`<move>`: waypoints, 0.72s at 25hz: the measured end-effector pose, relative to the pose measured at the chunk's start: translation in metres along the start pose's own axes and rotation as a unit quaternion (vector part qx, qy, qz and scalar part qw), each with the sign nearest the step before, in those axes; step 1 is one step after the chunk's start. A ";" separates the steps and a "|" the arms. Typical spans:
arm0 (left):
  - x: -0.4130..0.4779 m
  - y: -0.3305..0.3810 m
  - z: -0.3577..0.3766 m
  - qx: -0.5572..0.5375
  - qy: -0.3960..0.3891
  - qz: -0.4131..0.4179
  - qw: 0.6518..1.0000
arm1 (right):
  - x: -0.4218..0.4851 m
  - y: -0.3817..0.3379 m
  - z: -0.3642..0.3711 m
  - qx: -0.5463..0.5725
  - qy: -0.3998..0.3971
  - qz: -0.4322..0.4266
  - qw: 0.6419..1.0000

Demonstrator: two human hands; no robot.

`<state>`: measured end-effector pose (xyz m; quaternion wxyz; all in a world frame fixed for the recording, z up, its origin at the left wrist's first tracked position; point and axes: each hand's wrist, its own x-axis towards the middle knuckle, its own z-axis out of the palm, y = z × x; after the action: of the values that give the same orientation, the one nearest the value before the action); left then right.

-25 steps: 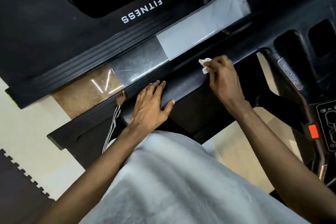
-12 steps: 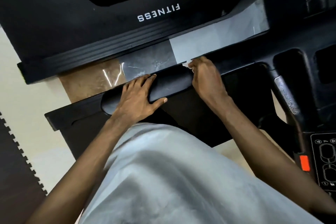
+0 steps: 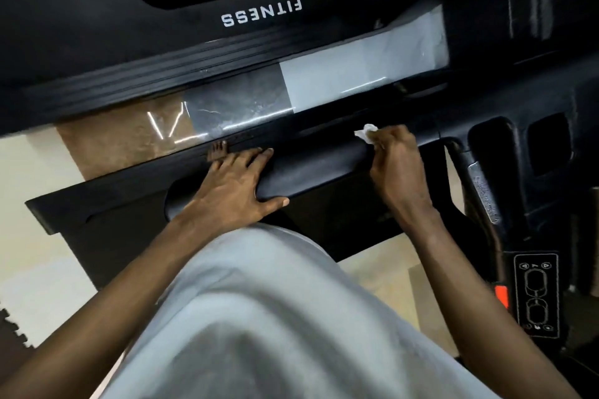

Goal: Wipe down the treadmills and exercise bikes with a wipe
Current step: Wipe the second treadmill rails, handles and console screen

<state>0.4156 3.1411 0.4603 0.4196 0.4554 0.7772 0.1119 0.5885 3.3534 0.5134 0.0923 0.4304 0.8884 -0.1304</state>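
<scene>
Counted, head view.
2 hands: left hand (image 3: 233, 185), right hand (image 3: 397, 165).
1 wipe (image 3: 364, 133), white.
2 treadmills: far treadmill (image 3: 97, 26) lettered FITNESS, near treadmill (image 3: 505, 97).
1 padded handrail (image 3: 317, 168).
1 button panel (image 3: 536, 295).
1 red tab (image 3: 501, 296).
2 console recesses (image 3: 489, 142).
1 floor mat (image 3: 9, 330), jigsaw-edged.
1 grey shirt (image 3: 259, 317).

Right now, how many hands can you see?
2. The left hand rests flat on the black bar; the right hand, further right, holds a white wipe at the bar.
</scene>
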 end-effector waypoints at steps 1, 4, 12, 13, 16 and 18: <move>0.001 -0.001 -0.001 -0.007 -0.004 0.004 1.000 | -0.002 -0.014 0.006 -0.007 -0.016 -0.012 1.000; 0.002 -0.001 -0.003 -0.017 -0.018 0.006 1.000 | -0.006 -0.061 0.036 -0.014 -0.099 -0.080 0.992; 0.002 -0.005 0.000 -0.026 -0.003 0.013 1.000 | 0.074 -0.102 0.055 -0.217 -0.405 -0.065 0.886; 0.003 -0.006 0.000 -0.027 -0.004 0.016 1.000 | 0.082 -0.102 0.056 -0.237 -0.419 -0.044 0.875; 0.008 -0.007 -0.002 -0.028 -0.018 0.030 0.999 | 0.089 -0.098 0.055 -0.253 -0.413 -0.025 0.875; 0.011 -0.005 -0.003 -0.029 -0.028 0.036 0.999 | 0.076 -0.092 0.052 -0.218 -0.374 -0.049 0.900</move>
<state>0.4072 3.1477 0.4532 0.4501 0.4738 0.7444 0.1369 0.4722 3.3385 0.4575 0.5025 0.2750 0.8148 -0.0891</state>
